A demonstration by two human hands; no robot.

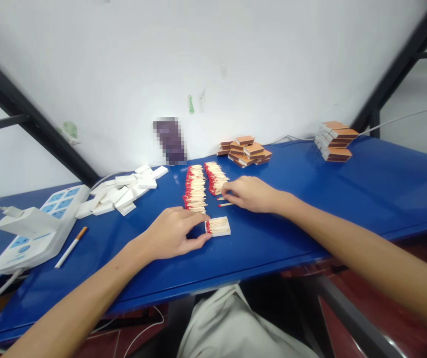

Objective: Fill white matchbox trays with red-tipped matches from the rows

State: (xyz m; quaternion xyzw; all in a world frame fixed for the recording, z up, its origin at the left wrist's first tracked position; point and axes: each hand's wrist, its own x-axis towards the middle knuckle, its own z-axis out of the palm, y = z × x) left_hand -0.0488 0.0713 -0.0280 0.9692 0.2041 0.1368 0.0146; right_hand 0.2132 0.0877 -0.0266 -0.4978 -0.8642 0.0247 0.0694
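Observation:
Between the thumb and forefinger of my left hand (178,231) is the left end of a white matchbox tray (229,229). Red-headed matches lie in that tray, heads to the left. My right hand (248,193) is at the near end of the right match pile (216,178), fingers bent and pinched together. Whatever sits between those fingertips is too small to make out. Two loose matches (225,205) lie just below them on the blue table. A longer match pile (195,189) stands to the left, heads also facing left.
White empty-looking trays (124,191) are heaped at the left. Orange-brown matchboxes (248,151) pile up by the wall, with another stack (336,141) at far right. A power strip (52,233) with a plugged-in charger, a cigarette (70,247) and a pixelated dark object (171,141) are also here.

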